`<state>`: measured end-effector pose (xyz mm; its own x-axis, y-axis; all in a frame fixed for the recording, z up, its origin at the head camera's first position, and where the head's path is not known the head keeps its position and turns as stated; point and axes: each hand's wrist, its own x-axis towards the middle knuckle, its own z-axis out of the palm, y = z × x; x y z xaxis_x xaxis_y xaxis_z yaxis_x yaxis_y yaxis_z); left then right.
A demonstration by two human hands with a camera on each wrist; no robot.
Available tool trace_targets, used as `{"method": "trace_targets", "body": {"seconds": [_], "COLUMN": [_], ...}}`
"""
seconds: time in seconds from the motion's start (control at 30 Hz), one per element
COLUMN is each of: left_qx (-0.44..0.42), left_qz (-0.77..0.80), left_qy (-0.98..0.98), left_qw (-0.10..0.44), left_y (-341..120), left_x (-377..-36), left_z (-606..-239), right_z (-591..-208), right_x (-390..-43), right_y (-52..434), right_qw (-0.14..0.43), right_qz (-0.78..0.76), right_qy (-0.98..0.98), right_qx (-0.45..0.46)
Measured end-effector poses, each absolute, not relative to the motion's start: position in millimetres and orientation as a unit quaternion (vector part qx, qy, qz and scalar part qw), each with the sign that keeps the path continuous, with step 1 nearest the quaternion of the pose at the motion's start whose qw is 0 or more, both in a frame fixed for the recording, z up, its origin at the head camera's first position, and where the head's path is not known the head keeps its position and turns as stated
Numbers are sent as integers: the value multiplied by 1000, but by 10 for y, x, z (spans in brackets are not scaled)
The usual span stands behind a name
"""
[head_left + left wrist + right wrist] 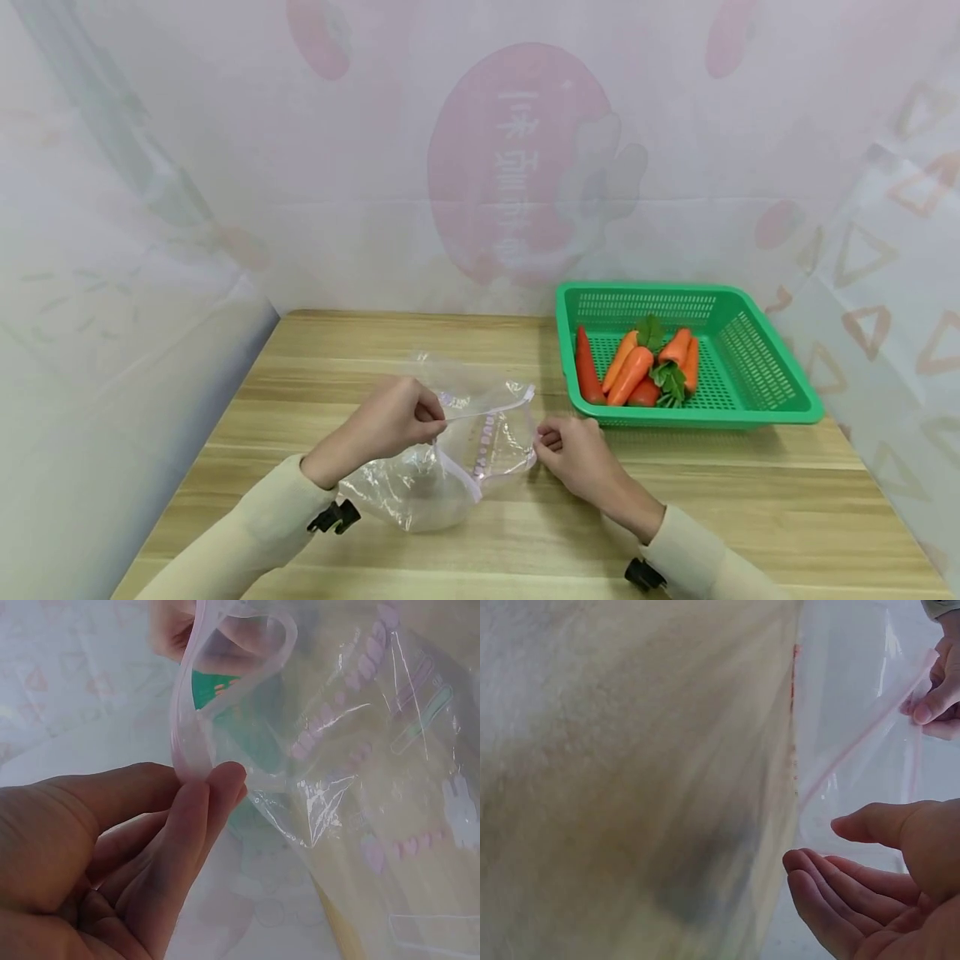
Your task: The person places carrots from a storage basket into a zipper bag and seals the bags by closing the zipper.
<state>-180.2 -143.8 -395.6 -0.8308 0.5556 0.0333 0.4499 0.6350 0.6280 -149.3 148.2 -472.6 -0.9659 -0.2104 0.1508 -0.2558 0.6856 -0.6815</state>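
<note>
A clear plastic zip bag (420, 496) with a pale pink-lilac seal strip and small printed patterns lies loosely spread over the table, its mouth parted. My left hand (393, 421) pinches one edge of that mouth between thumb and fingers; the left wrist view shows the fingertips (196, 806) on the strip. At the bag's right side, close to its edge, is my right hand (581, 462). In the right wrist view its thumb (870, 825) and fingers (829, 892) stand apart with a gap between them, the bag (847, 727) beyond.
To the right, a green plastic basket (772, 415) holds several carrots (630, 377), a long red vegetable (588, 367), round red ones and green leaves. The wooden table (300, 375) meets printed cloth walls (360, 250) at the back and sides.
</note>
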Motion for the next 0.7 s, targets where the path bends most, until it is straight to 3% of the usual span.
{"method": "trace_targets", "body": {"seconds": [0.23, 0.7], "left_qx": [274, 276], "left_qz": [334, 348], "left_qy": [898, 892], "left_qw": [85, 87], "left_y": [-1401, -1400], "left_x": [-1791, -1777], "left_z": [-3944, -3953], "right_z": [-4501, -4018], "right_x": [-1393, -1230], "right_y": [1579, 1874], "right_qw": [14, 39], "right_qz": [357, 334], "right_qy": [-923, -922], "right_qx": [145, 194]}}
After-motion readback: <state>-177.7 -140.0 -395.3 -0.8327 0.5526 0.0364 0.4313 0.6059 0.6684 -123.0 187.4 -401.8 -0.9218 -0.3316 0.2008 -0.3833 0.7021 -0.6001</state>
